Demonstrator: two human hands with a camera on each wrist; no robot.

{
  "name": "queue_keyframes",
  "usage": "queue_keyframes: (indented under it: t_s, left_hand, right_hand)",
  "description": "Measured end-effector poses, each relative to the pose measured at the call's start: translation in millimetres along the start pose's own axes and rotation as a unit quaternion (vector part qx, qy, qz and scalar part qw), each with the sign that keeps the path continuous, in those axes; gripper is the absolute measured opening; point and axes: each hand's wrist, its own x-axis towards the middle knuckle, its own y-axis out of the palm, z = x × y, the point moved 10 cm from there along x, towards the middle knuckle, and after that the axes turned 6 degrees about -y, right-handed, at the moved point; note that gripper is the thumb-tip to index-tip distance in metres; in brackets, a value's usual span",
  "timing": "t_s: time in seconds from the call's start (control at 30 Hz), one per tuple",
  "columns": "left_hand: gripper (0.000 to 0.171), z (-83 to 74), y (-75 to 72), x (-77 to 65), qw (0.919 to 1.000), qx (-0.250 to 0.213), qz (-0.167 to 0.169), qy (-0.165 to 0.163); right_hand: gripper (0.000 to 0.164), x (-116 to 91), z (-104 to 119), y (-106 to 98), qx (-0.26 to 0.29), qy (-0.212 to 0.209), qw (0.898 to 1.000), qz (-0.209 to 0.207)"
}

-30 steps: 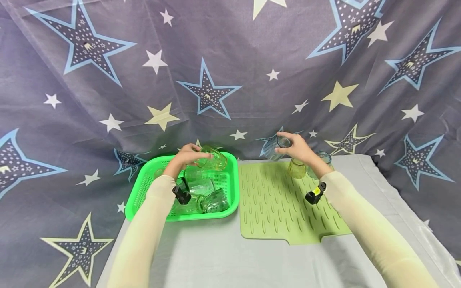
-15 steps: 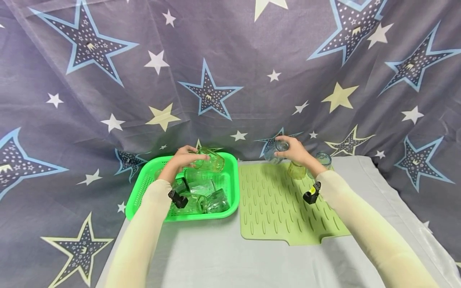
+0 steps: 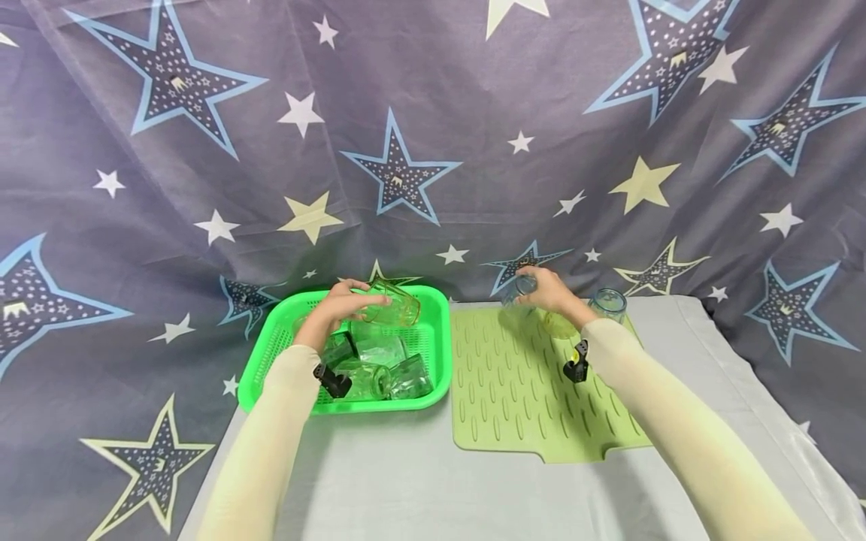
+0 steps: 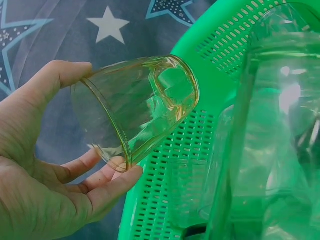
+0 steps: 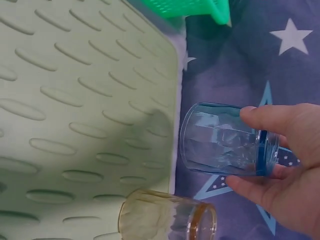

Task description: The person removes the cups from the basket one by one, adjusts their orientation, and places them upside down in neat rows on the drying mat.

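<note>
In the head view my left hand [image 3: 338,306] holds a yellow-tinted drinking glass [image 3: 401,306], tilted on its side above the green basket. Seen from the left wrist, thumb and fingers pinch this glass near its rim, its base pointing over the basket. My right hand [image 3: 551,293] grips a blue-tinted drinking glass [image 5: 220,139] by its rim end, thumb on one side and fingers on the other. That glass is close to the far edge of the green mat [image 3: 507,409]. Beside it a second yellow glass [image 5: 155,215] stands on the mat, partly hidden by the right hand in the head view.
The green basket [image 3: 406,406] holds several clear glasses [image 3: 380,350] lying on their sides. Another blue glass [image 3: 610,302] stands at the mat's back right, behind the right forearm. A star-patterned curtain [image 3: 433,90] hangs right behind the white-covered table [image 3: 392,473].
My right hand has lowered with the blue glass, bringing it nearer the mat's back edge. The left hand has shifted slightly, still holding its yellow glass above the basket.
</note>
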Motion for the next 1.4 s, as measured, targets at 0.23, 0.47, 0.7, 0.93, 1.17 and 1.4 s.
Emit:
queue_keyframes:
  t_s: [0.23, 0.47, 0.7, 0.93, 1.17, 1.4]
  left_hand:
    - [0.09, 4.8, -2.9, -3.8, 0.9999, -0.012, 0.001, -0.002]
    - [0.091, 7.2, -7.0, -2.3, 0.9999, -0.011, -0.006, 0.004]
    - [0.088, 6.8, -7.5, -4.2, 0.9999, -0.012, -0.004, 0.01]
    - [0.087, 7.8, -6.7, -5.2, 0.9997, -0.02, 0.007, 0.009]
    - [0.086, 5.3, -4.2, -4.2, 0.9993, -0.026, 0.02, 0.015]
    - [0.081, -9.2, -0.2, -13.7, 0.9979, -0.044, 0.041, 0.024]
  right_hand:
    - [0.066, 3, -2, 11, -0.016, 0.011, 1.0, 0.024]
    - [0.068, 4, -6, 21, -0.013, 0.021, 0.999, 0.041]
    - [0.068, 6, -5, 29, -0.029, 0.011, 0.998, 0.05]
    - [0.07, 7, -10, 38, -0.026, 0.019, 0.998, 0.059]
    - [0.07, 6, -12, 44, -0.022, 0.025, 0.997, 0.067]
    - [0.07, 6, -13, 47, -0.029, 0.016, 0.997, 0.068]
